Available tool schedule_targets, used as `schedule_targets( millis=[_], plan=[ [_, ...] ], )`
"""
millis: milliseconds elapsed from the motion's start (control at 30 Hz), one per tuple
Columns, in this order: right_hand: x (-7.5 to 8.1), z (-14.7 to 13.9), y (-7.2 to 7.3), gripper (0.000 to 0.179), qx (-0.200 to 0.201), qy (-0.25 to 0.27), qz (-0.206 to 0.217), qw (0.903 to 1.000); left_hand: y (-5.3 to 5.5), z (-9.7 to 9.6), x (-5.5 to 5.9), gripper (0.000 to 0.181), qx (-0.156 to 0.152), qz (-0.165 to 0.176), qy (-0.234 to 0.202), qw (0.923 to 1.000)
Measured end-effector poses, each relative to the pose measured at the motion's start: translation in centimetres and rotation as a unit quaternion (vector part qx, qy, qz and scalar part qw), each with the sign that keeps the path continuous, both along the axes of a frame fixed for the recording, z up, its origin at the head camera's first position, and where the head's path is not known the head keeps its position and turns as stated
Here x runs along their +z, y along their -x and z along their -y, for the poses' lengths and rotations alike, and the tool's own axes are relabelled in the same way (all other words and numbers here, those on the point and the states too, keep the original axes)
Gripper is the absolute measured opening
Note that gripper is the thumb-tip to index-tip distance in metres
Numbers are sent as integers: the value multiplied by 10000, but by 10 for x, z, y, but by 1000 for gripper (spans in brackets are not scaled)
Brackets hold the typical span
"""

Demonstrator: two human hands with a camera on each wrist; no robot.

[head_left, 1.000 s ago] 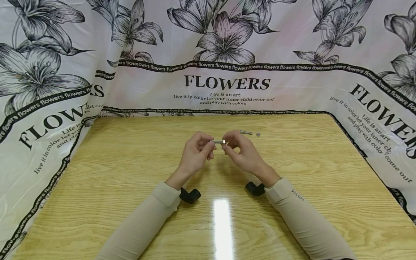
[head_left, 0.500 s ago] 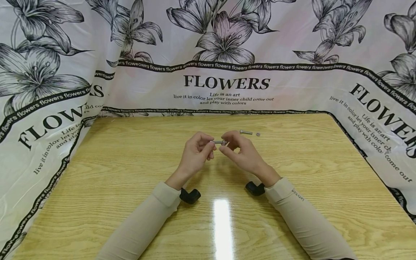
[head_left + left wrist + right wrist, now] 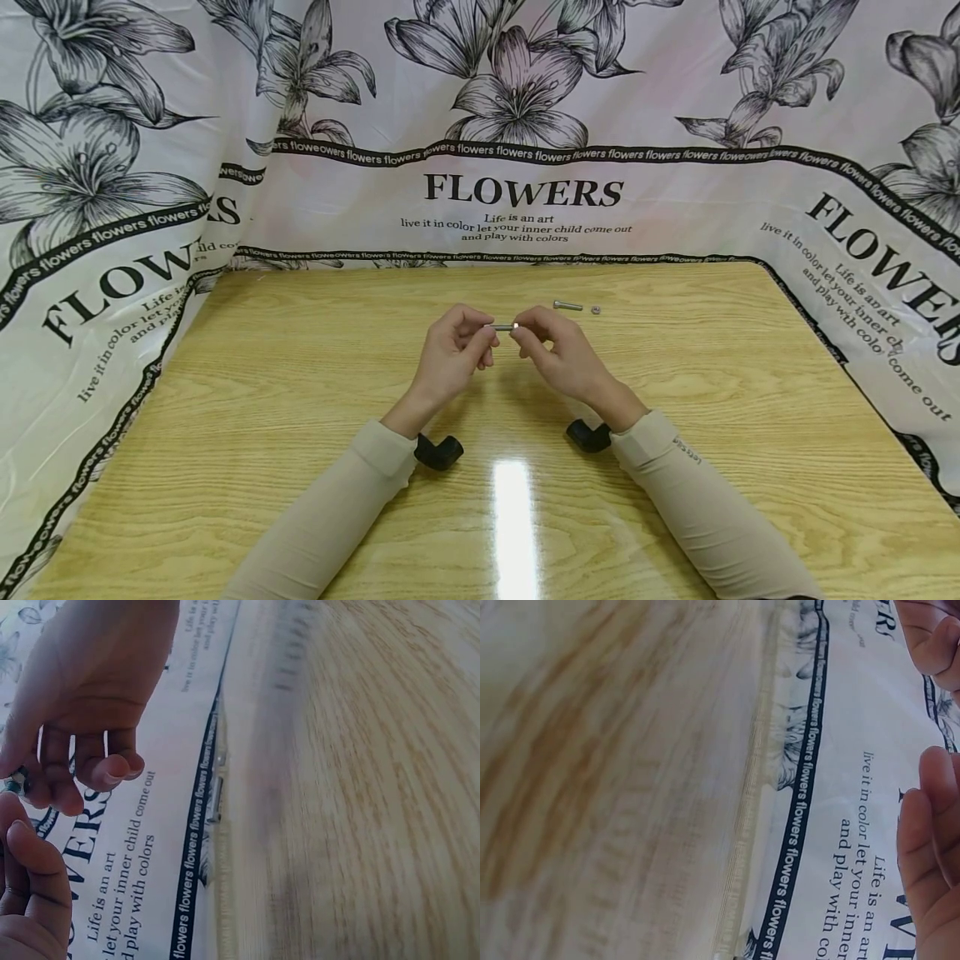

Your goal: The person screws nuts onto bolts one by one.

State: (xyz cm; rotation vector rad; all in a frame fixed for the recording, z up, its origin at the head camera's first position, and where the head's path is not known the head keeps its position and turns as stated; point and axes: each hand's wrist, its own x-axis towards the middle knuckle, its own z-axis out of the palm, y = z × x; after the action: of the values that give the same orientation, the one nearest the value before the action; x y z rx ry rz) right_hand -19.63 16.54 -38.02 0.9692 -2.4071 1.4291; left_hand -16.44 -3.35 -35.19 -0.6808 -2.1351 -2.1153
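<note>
In the head view, my left hand (image 3: 448, 350) pinches one end of a metal bolt (image 3: 502, 327) between thumb and fingers, above the table. The bolt lies level and points to the right. At its other end, my right hand (image 3: 561, 352) pinches a small shiny nut (image 3: 514, 327), mostly covered by the fingertips. The left wrist view shows a bit of the metal hardware (image 3: 15, 782) between both hands' fingertips at the left edge. Both hands reach into the right edge of the right wrist view, where the bolt is out of sight.
A second bolt (image 3: 567, 306) and a loose nut (image 3: 596, 310) lie on the wooden table (image 3: 300, 400) behind my right hand. Black curved pieces (image 3: 439, 452) stick out by both cuffs. A flower-printed cloth (image 3: 525, 200) stands around the table's back and sides.
My right thumb and fingers have parted at the nut, then come together on it again. My left hand and the bolt have stayed in place.
</note>
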Motion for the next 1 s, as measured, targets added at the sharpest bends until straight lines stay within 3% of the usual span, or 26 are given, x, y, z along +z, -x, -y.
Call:
schedule_targets(
  millis=[233,467,600,800,1000],
  plan=[
    [1,-1,0,17,-124,-145,266,9995,-1,0,0,13,-71,13,-62,10000],
    [2,0,-2,33,-48,2,44,10000,-1,0,0,14,-42,8,-1,10000],
    [0,0,-1,25,38,85,-146,9999,-1,0,0,15,-26,41,-4,10000],
    [1,1,-1,9,-66,-51,-55,10000,-1,-1,0,13,6,50,-42,10000],
    [3,1,-2,14,-195,-143,226,9995,-1,-1,0,12,-8,111,-89,9999]
  ],
)
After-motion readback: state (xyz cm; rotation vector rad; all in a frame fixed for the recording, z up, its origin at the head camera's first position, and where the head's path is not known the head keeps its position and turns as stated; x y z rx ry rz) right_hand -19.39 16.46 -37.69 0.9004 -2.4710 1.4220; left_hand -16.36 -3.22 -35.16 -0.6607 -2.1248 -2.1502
